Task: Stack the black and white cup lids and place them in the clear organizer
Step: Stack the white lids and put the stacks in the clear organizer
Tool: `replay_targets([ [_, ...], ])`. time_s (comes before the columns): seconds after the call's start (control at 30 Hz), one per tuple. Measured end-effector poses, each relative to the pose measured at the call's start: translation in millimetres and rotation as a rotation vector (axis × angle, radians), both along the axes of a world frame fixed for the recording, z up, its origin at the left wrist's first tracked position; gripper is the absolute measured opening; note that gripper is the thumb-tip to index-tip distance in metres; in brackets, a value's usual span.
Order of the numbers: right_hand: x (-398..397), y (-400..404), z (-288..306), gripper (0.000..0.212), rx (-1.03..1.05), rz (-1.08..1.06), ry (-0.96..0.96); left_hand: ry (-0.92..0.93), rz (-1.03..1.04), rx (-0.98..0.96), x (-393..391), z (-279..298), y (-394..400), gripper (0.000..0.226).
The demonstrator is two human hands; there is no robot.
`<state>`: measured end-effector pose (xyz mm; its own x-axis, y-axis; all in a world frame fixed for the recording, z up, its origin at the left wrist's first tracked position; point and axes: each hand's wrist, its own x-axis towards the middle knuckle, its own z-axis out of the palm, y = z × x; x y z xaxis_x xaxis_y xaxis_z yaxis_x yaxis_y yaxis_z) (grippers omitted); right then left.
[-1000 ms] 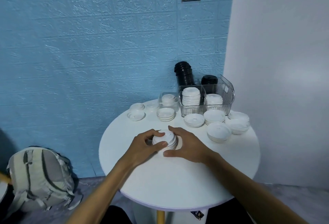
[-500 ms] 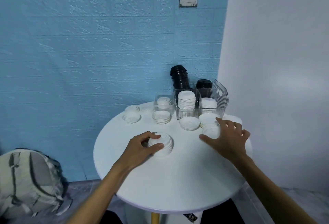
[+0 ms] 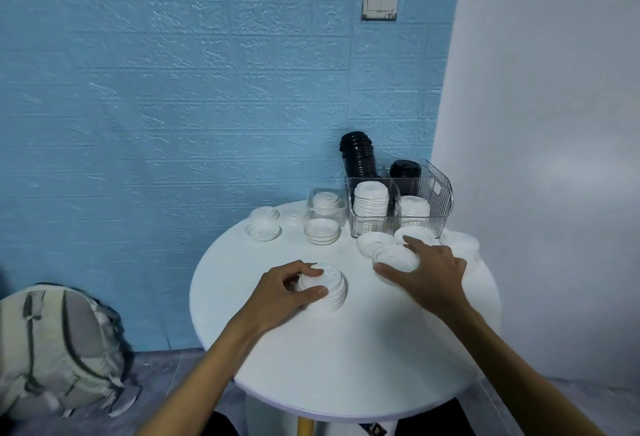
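Since a moment ago my right hand [image 3: 427, 271] has lifted a white lid [image 3: 394, 257], fingers curled round it. Left hand [image 3: 282, 291] grips the white lid stack [image 3: 327, 288], just left of it.

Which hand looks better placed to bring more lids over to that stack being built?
Probably the right hand: it already grips a loose white lid near the clear organizer, where more lids lie. The left hand is busy holding the stack.
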<state>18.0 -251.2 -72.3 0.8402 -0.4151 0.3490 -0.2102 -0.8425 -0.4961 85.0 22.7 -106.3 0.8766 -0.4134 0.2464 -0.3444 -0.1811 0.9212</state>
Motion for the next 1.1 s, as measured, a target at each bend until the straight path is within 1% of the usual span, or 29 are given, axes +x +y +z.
replay_targets([
  [0.03, 2, 2, 2, 0.091, 0.049, 0.034, -0.004, 0.0, -0.005, -0.001, 0, 0, 0, 0.044],
  [0.1, 4, 5, 6, 0.094, 0.215, 0.108, -0.011, 0.007, -0.007, -0.009, -1, 2, 0, 0.044],
  [0.17, 5, 6, 9, 0.098, 0.301, 0.139, -0.006, 0.014, -0.005, -0.009, -1, 2, 0, 0.038],
  [0.27, 7, 7, 9, 0.1, 0.311, 0.133, -0.001, 0.014, -0.006, -0.006, -3, 3, 1, 0.032],
  [0.4, 8, 7, 3, 0.1, 0.259, 0.133, 0.006, 0.013, -0.001, -0.01, -5, 4, 0, 0.043],
  [0.53, 7, 8, 4, 0.097, 0.277, 0.12, -0.067, 0.014, 0.008, -0.005, -5, 4, 0, 0.043],
  [0.6, 8, 8, 8, 0.093, 0.346, 0.113, -0.11, 0.015, 0.013, 0.004, -4, 4, 0, 0.043],
  [0.67, 10, 10, 13, 0.085, 0.425, 0.136, -0.129, 0.013, 0.018, 0.011, -5, 4, 0, 0.043],
  [0.8, 14, 27, 22, 0.075, 0.555, 0.263, -0.096, 0.006, 0.018, 0.022, -4, 5, 1, 0.033],
  [0.9, 19, 49, 24, 0.068, 0.63, 0.34, -0.139, 0.004, 0.009, 0.029, -4, 5, 2, 0.031],
  [0.97, 22, 63, 25, 0.064, 0.626, 0.368, -0.189, -0.01, 0.004, 0.038, -4, 7, 2, 0.038],
  [1.03, 23, 76, 26, 0.059, 0.674, 0.394, -0.235, 0.008, -0.002, 0.036, -4, 7, 2, 0.054],
  [1.1, 24, 85, 21, 0.053, 0.728, 0.448, -0.238, 0.033, 0.001, 0.023, -2, 6, 3, 0.069],
])
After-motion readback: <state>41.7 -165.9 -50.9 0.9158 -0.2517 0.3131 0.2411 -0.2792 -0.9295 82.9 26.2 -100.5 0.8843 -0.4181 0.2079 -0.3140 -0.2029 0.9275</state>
